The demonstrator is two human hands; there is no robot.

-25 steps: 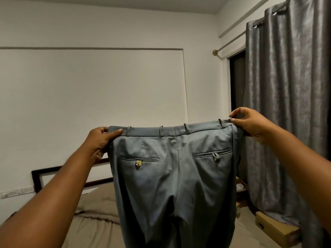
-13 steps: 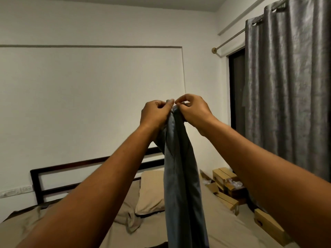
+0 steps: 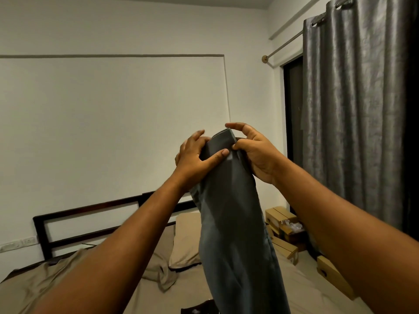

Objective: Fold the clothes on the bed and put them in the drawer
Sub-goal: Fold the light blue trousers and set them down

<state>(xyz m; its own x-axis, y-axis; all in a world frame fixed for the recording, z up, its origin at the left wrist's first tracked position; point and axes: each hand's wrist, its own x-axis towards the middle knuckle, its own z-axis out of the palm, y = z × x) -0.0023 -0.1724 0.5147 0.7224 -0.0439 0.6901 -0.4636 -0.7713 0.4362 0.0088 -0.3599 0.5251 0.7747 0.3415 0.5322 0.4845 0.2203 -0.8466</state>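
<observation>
I hold the trousers (image 3: 231, 211) over the bed (image 3: 68, 279), left hand (image 3: 197, 155) and right hand (image 3: 256, 152) gripping the waistband (image 3: 223, 138) so they hang straight.

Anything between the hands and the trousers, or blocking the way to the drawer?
Nothing between: left hand and right hand both grip the trousers at their top end. No drawer is in view, so that path cannot be judged. Below the hanging legs lies the bed, with a dark item on the sheet.

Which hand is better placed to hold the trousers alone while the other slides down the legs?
Probably the left hand: it wraps the folded trousers at the waist, thumb across the front. The right hand only pinches the edge.
</observation>
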